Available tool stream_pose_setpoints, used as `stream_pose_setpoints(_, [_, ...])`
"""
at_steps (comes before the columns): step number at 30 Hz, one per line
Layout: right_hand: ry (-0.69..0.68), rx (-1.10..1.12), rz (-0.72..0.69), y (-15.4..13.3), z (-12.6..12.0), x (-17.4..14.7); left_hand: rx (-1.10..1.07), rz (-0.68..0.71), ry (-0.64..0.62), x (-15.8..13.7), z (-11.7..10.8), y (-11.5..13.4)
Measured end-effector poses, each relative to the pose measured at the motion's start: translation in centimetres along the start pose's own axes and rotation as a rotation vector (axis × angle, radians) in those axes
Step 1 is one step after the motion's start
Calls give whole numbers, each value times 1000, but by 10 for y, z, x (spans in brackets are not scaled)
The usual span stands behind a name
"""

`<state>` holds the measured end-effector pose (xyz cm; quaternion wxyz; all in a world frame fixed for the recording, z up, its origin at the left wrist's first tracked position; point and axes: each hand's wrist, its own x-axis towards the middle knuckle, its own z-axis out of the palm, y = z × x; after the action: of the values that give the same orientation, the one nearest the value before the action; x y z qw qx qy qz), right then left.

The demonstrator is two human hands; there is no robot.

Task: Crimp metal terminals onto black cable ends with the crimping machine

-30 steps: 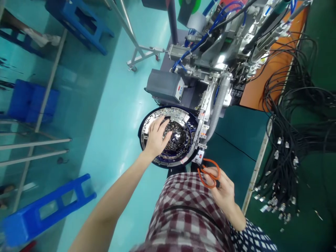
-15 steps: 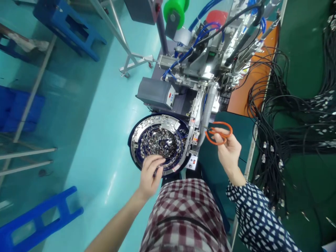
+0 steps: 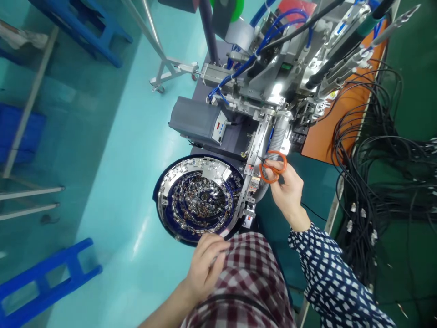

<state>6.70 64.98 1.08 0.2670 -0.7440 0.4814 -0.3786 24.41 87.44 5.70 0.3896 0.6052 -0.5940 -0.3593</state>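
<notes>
My right hand (image 3: 288, 189) is closed on a pair of scissors with orange loop handles (image 3: 285, 160). Their dark tips point left, over the metal feed rail (image 3: 258, 145) and beside the grey ribbed hose (image 3: 278, 134). My left hand (image 3: 209, 264) hangs just in front of the round feeder bowl (image 3: 164, 200), its fingers loosely bent with the thumb apart, and nothing shows in it. Many small metal parts (image 3: 205, 197) lie in the bowl.
A grey control box (image 3: 196, 120) stands behind the bowl. Machine parts with blue tubes fill the top. Black cables (image 3: 385, 177) cover the green table at right. Blue stools (image 3: 51, 278) and a wheeled metal stand (image 3: 162, 68) are on the floor at left.
The scissors in my right hand have moved left, over the hose and close to the rail. My left hand has drawn back from above the bowl toward my apron. The view has shifted closer.
</notes>
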Motion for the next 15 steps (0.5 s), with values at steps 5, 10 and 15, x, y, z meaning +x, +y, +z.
stream_pose_setpoints(5, [-38, -41, -33, 3, 3, 7, 1, -14, 1, 9, -2, 1])
stream_pose_setpoints(10, [-65, -90, -37, 7, 6, 9, 10, -22, -10, 15, -1, 1])
stream_pose_setpoints(15, [-62, -103, -68, 11, 8, 13, -9, -22, -19, 21, 0, -1])
